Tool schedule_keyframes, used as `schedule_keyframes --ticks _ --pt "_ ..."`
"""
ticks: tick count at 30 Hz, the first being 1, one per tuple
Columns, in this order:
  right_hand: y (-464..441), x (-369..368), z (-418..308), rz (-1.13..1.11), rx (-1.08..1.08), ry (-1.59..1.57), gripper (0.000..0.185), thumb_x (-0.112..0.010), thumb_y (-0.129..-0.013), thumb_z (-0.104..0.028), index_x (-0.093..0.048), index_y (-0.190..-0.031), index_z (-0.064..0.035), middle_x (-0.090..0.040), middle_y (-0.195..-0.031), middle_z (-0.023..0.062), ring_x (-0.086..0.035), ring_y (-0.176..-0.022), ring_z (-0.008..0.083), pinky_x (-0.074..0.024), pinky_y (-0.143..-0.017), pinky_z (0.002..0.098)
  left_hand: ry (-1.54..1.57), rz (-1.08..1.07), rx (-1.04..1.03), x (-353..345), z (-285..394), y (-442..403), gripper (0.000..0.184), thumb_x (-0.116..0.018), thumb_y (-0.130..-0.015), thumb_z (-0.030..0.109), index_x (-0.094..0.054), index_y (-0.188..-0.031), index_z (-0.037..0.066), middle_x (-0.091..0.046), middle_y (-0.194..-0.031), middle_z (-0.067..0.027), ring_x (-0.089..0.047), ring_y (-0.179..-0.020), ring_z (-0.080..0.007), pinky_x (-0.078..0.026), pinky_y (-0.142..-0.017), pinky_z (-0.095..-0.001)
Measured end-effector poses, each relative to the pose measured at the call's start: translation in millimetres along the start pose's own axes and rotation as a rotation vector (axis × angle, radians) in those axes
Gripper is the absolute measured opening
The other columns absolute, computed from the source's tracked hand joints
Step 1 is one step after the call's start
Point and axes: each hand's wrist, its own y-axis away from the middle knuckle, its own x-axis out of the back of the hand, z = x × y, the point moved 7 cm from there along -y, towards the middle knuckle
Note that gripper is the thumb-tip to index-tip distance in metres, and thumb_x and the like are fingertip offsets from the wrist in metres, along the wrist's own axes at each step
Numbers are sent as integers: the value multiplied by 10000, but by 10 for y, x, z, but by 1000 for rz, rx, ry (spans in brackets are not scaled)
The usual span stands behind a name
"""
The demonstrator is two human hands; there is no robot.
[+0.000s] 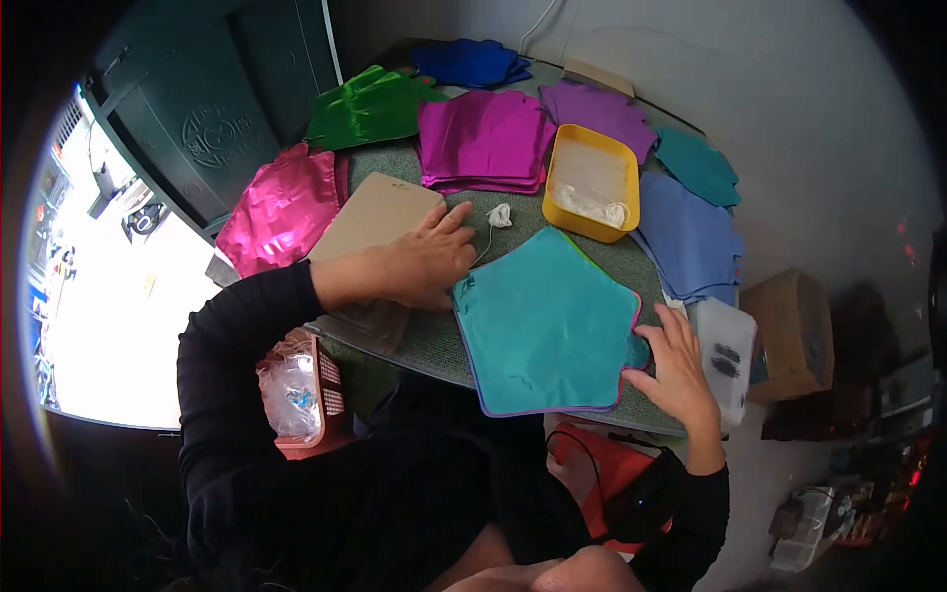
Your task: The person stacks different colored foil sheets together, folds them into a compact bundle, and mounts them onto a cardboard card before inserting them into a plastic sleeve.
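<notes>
My right hand (676,365), thumb and fingers apart, touches the tab of one turquoise-topped sheet stack (547,326) on the tabletop (525,219). My left hand (429,261) rests over one beige board (380,212); grip undeterminable. Apparent step: squaring; evenly aligned edges needed. Beyond: one yellow tub (552,207), seven coloured stacks (485,138).

Dim room, overexposed opening (118,326) at left
Glare streaks the pink sheets (281,212); fisheye distortion bends the edges toward black corners; lower right murky.
</notes>
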Motion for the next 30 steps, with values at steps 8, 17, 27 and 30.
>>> schedule_keyframes --ticks 8,17,27,30 --pt "71 0 44 -55 -69 -44 769 -805 -641 -305 -467 -1282 -47 -287 -1461 216 -228 -1376 367 -233 -1097 458 47 3 16 95 -10 16 701 -750 -607 223 -492 -1225 12 -388 -1362 -237 -168 -1387 -436 -158 -1126 -559" --pt "77 -50 52 -57 -88 -105 766 -799 -651 -290 -453 -1298 -68 -308 -1456 199 -253 -1364 373 -241 -1096 464 7 2 -46 68 -229 -313 547 -609 -667 35 -564 -1197 165 -316 -1426 -233 -116 -1403 -447 -139 -1134 -563" --pt "75 -75 79 -53 -76 -117 773 -804 -644 -298 -457 -1298 -73 -311 -1459 191 -263 -1358 376 -243 -1097 468 4 176 8 348 -470 -404 152 -595 -703 43 -644 -844 69 -547 -1013 -152 -470 -1084 -338 -397 -943 -466" --pt "65 -76 81 -54 -69 -118 778 -806 -641 -302 -456 -1297 -72 -316 -1456 194 -269 -1354 379 -242 -1097 469 157 272 -260 243 -298 -320 101 -596 -697 44 -616 -794 61 -530 -890 -111 -482 -919 -292 -427 -815 -414"
